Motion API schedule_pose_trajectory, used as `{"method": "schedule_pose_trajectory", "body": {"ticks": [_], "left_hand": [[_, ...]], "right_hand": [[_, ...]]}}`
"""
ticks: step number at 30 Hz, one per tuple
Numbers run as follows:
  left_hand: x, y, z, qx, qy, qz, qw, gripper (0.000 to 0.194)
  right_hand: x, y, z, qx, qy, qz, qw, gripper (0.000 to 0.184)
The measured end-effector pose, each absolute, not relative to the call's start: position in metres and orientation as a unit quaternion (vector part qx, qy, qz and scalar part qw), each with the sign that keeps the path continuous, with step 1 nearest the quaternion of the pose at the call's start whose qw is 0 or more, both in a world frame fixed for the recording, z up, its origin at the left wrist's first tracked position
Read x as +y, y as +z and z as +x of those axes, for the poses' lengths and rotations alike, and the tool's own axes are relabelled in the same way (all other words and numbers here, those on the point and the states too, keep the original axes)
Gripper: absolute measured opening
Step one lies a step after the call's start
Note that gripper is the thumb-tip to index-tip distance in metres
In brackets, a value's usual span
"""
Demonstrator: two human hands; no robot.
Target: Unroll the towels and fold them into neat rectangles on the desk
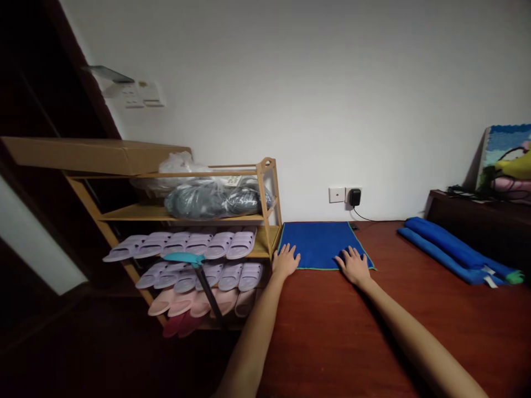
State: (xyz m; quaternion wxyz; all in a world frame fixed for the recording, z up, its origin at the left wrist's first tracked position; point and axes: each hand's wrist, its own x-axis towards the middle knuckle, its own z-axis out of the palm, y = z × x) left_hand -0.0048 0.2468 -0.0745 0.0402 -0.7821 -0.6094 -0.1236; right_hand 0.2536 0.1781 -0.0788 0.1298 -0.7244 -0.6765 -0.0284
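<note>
A blue cloth (317, 243) with a green edge lies spread flat on the reddish-brown wooden table (327, 337), close to the wall. On its near left corner rests my left hand (285, 261), fingers apart. My right hand (354, 265) lies on the near edge toward the right corner, its fingers spread too. Neither hand grips anything. To the right, two blue cloths (452, 249), rolled or folded long, lie side by side with white tags at their near end.
Left of the table stands a wooden shoe rack (265, 204) with several slippers (199, 243), plastic-wrapped things (215, 199) and a cardboard box (95, 155). A teal-topped pole (209, 290) leans before it. A black plug (354, 197) sits in the wall; a picture (508, 160) stands right.
</note>
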Motion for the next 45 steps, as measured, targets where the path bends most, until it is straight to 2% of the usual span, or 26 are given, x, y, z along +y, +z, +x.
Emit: {"method": "schedule_pose_trajectory", "body": {"ticks": [6, 11, 21, 27, 32, 36, 40, 43, 45], "left_hand": [[0.237, -0.065, -0.003, -0.594, -0.141, -0.789, 0.068, 0.049], [0.216, -0.051, -0.001, -0.556, -0.139, -0.815, 0.084, 0.046], [0.198, -0.072, -0.002, -0.517, -0.105, -0.849, 0.004, 0.057], [0.19, -0.068, -0.001, -0.524, -0.166, -0.833, 0.063, 0.056], [0.186, -0.065, -0.001, -0.518, -0.179, -0.834, 0.059, 0.054], [0.186, -0.067, -0.001, -0.512, -0.18, -0.838, 0.053, 0.055], [0.185, -0.068, -0.001, -0.515, -0.187, -0.834, 0.063, 0.054], [0.186, -0.068, -0.002, -0.514, -0.191, -0.833, 0.067, 0.054], [0.187, -0.069, -0.002, -0.513, -0.194, -0.834, 0.067, 0.053]], "right_hand": [[0.152, -0.091, 0.269, -0.675, -0.002, -0.729, 0.119, 0.07], [0.153, -0.084, 0.292, -0.663, 0.016, -0.736, 0.134, 0.066], [0.087, -0.073, 0.471, -0.411, -0.089, -0.899, 0.122, 0.07], [0.067, -0.076, 0.486, -0.472, -0.069, -0.875, 0.086, 0.063], [0.048, -0.073, 0.459, -0.559, -0.082, -0.822, 0.066, 0.057], [0.025, -0.062, 0.454, -0.55, -0.057, -0.828, 0.092, 0.059], [0.021, -0.056, 0.472, -0.46, -0.107, -0.872, 0.129, 0.064], [0.028, -0.063, 0.493, -0.4, -0.047, -0.893, 0.2, 0.071], [0.031, -0.066, 0.509, -0.384, 0.011, -0.891, 0.242, 0.066]]}}
